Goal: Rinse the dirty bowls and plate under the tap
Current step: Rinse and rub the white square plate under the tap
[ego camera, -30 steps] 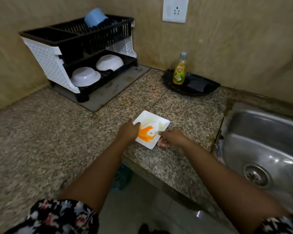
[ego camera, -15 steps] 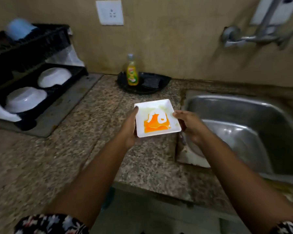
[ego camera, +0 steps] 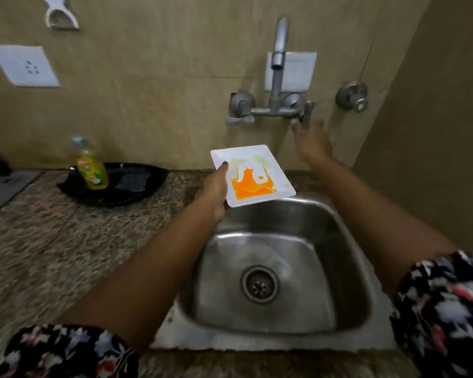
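A white square plate (ego camera: 246, 159) smeared with orange sauce hangs over the back rim of the steel sink (ego camera: 336, 236). My left hand (ego camera: 215, 189) grips its left edge, thumb on top. My right hand (ego camera: 310, 141) is off the plate, fingers spread, reaching up to the right handle of the wall tap (ego camera: 277, 61), fingertips at or touching the handle. No water runs from the spout. The sink basin holds nothing.
A yellow dish-soap bottle (ego camera: 90, 167) stands in a black tray (ego camera: 137, 184) on the granite counter (ego camera: 52, 241) left of the sink. A wall socket (ego camera: 25, 65) is at upper left. A side wall closes in right of the sink.
The plate has moved right, from above the counter to over the sink. My right hand has let go of it and risen to the tap handle. The dish rack has left the view.
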